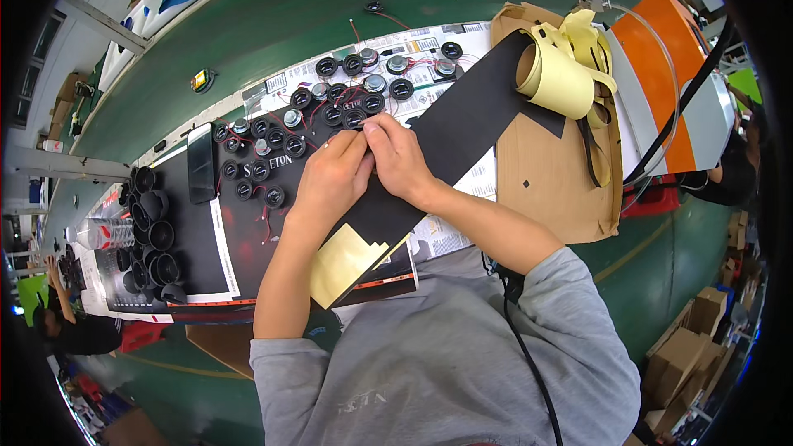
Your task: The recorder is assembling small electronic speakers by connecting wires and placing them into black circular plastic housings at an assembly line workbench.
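Observation:
My left hand (332, 175) and my right hand (400, 158) meet over the near edge of a group of small round speakers. Both have bent, closed fingers with the tips together; whatever lies between them is hidden. Just beyond the fingertips is a black-rimmed speaker (353, 119), and I cannot tell whether they grip it. Several more speakers (401, 88) with thin red wires lie around it, some showing silver backs. A wide black strip (471, 103) runs diagonally under my hands and forearms, its pale yellow backing (347, 260) showing at the near end.
A roll of yellow backing paper (557, 83) lies at the strip's far end, on a cardboard sheet (557, 182). To the left are a dark phone (200, 165), black cup-shaped housings (161, 235) and a plastic bottle (107, 234). An orange-and-grey machine (661, 83) stands right.

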A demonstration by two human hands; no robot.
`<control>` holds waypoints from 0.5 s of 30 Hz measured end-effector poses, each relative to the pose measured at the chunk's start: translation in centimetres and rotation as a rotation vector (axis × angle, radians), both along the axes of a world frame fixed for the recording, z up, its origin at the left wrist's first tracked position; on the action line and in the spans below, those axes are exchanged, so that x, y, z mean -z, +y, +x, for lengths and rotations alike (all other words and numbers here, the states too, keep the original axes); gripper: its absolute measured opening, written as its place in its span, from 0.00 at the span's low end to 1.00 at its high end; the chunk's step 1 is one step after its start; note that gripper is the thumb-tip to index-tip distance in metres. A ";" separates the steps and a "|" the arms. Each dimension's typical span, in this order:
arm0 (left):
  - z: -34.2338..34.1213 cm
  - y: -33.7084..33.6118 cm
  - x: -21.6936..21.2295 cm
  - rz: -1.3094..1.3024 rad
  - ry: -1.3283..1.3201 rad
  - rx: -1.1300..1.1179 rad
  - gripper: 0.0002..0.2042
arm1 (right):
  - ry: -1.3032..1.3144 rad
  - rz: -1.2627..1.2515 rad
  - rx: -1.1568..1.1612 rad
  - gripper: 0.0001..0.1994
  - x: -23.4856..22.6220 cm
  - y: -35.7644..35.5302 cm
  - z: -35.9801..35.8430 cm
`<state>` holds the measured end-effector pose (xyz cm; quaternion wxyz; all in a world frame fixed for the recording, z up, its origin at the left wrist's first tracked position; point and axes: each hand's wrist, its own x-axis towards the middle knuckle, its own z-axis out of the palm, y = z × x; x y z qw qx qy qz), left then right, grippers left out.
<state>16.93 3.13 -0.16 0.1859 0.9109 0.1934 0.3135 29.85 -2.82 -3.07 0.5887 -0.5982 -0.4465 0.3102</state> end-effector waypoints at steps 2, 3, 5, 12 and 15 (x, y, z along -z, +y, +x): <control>0.2 -0.3 0.0 -0.037 -0.022 0.018 0.13 | -0.065 0.027 0.006 0.16 0.0 -0.2 0.2; 0.3 -0.4 0.0 -0.048 -0.039 0.023 0.13 | -0.098 0.041 0.008 0.15 0.1 -0.3 0.3; 0.4 -0.7 0.0 -0.069 -0.047 0.025 0.12 | -0.130 0.062 0.018 0.15 0.3 -0.5 0.3; 0.3 -1.0 0.6 -0.094 -0.057 -0.022 0.11 | -0.177 0.057 0.006 0.15 -0.1 -0.8 0.3; 0.3 -0.9 0.5 -0.046 0.001 -0.082 0.12 | -0.047 0.013 0.008 0.16 0.3 -0.1 0.3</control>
